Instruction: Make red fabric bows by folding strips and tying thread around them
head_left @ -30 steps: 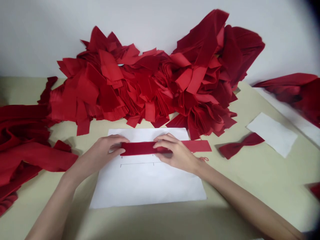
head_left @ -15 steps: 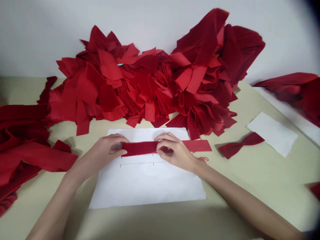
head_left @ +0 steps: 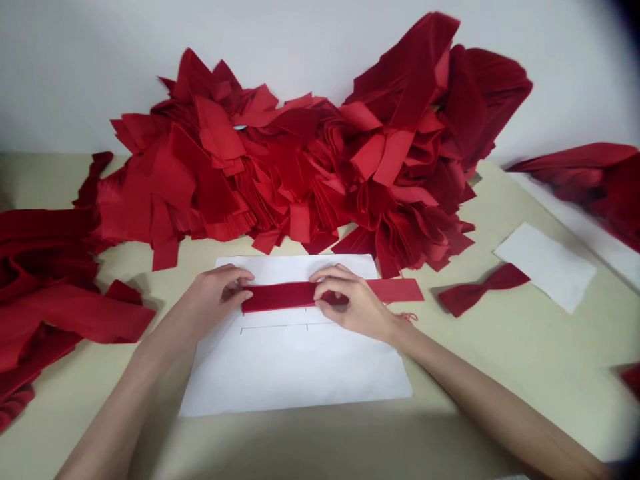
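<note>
One red strip (head_left: 283, 297) between fingers (head_left: 328, 285)

The velvet ribbon (head_left: 281, 297) shows a deep red face with a soft, short nap and a faint sheen; its tail end shows a paler, flatter, matt cloth side. The ribbon pile (head_left: 280, 177) mixes the same two finishes, dark plush faces among smooth, dull backs. The bow (head_left: 484, 289) is of similar velvety cloth. Beneath the ribbon, the large sheet (head_left: 295, 373) is plain white paper, matt and mostly smooth. Loose red thread (head_left: 409, 317) looks fine and fibrous. The cream surface (head_left: 500, 373) is smooth with a dull, satiny finish.
</note>
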`<state>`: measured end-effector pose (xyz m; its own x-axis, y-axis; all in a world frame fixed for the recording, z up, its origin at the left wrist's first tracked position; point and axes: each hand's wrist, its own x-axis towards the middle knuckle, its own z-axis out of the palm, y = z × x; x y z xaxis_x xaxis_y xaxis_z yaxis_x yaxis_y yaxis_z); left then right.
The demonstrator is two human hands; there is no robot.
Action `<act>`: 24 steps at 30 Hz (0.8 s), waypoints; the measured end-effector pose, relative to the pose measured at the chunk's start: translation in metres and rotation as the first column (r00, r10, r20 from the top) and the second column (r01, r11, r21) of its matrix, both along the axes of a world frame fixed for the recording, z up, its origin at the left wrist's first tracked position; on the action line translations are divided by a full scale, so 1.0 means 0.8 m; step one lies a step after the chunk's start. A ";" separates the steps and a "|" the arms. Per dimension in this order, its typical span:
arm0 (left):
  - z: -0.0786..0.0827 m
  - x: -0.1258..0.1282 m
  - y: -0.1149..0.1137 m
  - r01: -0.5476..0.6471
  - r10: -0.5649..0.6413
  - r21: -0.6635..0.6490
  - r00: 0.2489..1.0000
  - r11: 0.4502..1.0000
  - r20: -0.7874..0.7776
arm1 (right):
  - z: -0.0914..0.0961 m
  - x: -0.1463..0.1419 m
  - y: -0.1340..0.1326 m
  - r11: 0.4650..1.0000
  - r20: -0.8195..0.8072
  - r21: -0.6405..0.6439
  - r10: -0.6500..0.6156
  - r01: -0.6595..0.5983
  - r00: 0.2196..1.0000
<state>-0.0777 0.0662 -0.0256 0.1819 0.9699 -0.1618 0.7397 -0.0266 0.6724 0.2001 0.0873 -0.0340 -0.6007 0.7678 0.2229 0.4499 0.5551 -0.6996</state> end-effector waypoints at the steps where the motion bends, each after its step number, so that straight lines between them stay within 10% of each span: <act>1: -0.001 0.000 0.000 -0.001 0.001 0.000 1.000 1.000 0.005 | 0.000 0.000 0.000 1.000 -0.008 0.000 0.012 -0.012 1.000; 24: -0.001 -0.002 0.001 0.013 -0.013 0.010 0.999 1.000 0.035 | -0.005 0.003 0.001 0.996 -0.012 0.044 0.083 -0.083 0.996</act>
<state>-0.0793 0.0671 -0.0266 0.1998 0.9690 -0.1452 0.7151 -0.0429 0.6977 0.2026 0.0880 -0.0377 -0.6585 0.7048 0.2639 0.3913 0.6202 -0.6798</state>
